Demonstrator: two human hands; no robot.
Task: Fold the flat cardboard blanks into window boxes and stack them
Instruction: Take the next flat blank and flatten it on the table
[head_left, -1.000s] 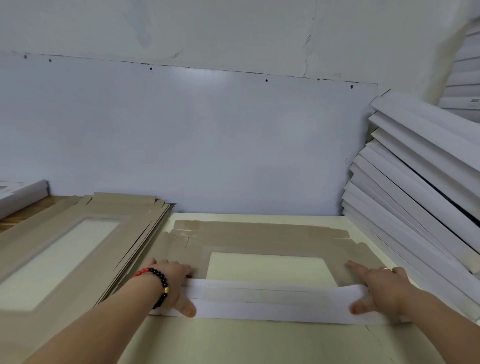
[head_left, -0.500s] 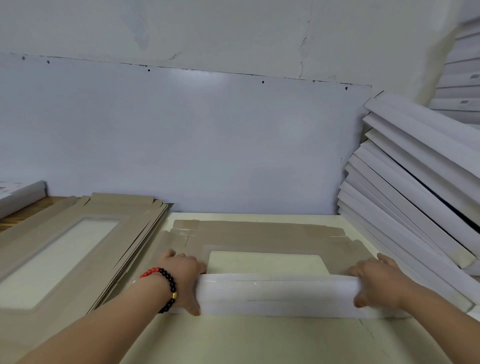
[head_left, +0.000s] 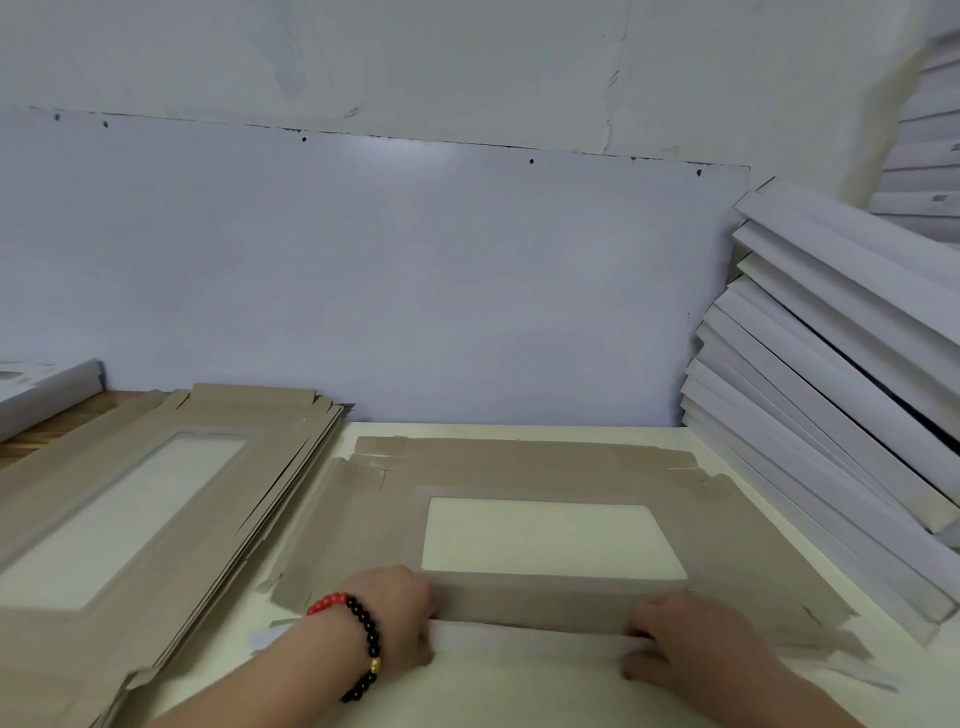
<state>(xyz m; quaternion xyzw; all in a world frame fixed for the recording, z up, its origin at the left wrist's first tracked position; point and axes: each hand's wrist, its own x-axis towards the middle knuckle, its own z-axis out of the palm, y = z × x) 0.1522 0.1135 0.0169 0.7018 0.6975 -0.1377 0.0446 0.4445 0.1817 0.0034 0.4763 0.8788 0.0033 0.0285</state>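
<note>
Cream table | both hands grip blank near flap

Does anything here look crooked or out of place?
Yes: the stack of folded white boxes on the right leans, its layers slid askew. The pile of flat blanks on the left is fanned out unevenly too.

2 hands, 1 flat blank between them, 1 pile of blanks, 1 bracelet; stacked white boxes too overlapped to count.

A pale blue panel leans against a scuffed white wall behind a cream tabletop.
</note>
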